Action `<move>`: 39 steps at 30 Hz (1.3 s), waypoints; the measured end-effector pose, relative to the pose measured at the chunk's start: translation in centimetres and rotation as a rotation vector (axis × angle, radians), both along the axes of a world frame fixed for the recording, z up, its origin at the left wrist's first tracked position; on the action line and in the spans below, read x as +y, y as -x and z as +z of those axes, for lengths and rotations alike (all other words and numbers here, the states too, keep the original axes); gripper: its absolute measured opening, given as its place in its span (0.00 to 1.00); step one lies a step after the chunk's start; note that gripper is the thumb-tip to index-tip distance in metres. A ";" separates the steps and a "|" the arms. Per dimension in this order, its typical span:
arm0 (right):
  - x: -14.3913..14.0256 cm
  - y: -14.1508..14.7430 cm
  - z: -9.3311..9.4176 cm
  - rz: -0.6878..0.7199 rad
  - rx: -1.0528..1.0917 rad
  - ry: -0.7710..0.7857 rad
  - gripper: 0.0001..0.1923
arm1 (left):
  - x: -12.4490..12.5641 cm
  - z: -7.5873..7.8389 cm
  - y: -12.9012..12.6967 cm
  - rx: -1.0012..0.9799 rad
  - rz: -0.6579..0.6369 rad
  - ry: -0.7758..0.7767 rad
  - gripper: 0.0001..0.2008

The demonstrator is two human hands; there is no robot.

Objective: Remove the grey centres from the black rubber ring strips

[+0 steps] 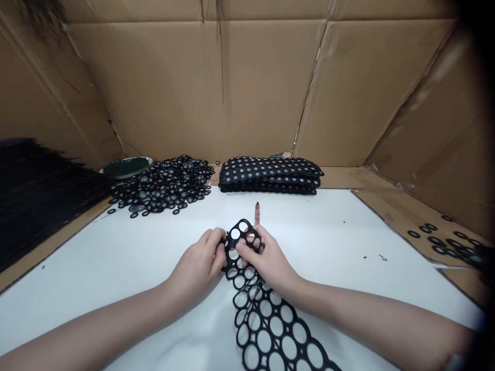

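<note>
Black punched-out strip (266,319), round holes in rows, pinched at top by left hand (199,263) and right hand (266,260).

Creased cardboard walls (247,77) enclose a white table (116,257) under even light.

Two bare forearms, no sleeves anywhere along their visible length — uncovered from the lower picture edges up to the wrists. No gloves on the left hand (199,263) or the right hand (270,260). No ring, no watch, no bracelet to be made out. Fingernails short and unpainted — as far as discernible at this size.
</note>
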State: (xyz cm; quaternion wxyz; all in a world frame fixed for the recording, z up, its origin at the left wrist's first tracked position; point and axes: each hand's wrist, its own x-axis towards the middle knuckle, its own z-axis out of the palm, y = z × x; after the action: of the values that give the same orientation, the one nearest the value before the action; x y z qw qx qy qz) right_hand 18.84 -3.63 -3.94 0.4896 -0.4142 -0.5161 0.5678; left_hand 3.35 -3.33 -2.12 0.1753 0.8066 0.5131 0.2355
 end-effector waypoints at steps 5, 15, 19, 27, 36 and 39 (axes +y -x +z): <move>-0.1 0.0 -0.2 0.002 -0.033 -0.041 0.11 | 0.2 0.6 0.0 -0.130 -0.060 0.256 0.09; -0.4 0.3 -0.2 0.025 0.023 -0.033 0.10 | 1.3 0.3 -0.2 -0.534 -0.179 0.691 0.12; -0.3 0.1 0.1 0.018 0.029 -0.009 0.12 | 1.3 -0.2 -0.5 -0.653 -0.075 0.765 0.12; -0.5 0.4 0.3 0.008 0.038 0.070 0.16 | 1.6 0.0 0.0 -0.568 -0.003 0.561 0.11; 0.3 -0.4 -0.3 -0.018 -0.131 0.113 0.09 | 4.1 1.6 3.2 -0.472 0.297 -0.056 0.10; 0.3 -0.4 0.1 0.023 -0.110 0.158 0.10 | 2.7 1.2 3.0 -0.082 0.146 -0.309 0.06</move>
State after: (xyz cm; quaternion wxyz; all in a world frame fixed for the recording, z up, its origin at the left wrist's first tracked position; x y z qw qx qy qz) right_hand 19.28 -3.33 -3.84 0.4196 -0.4761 -0.5004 0.5889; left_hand 0.37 -0.60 -0.89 0.0523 0.7743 0.5203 0.3564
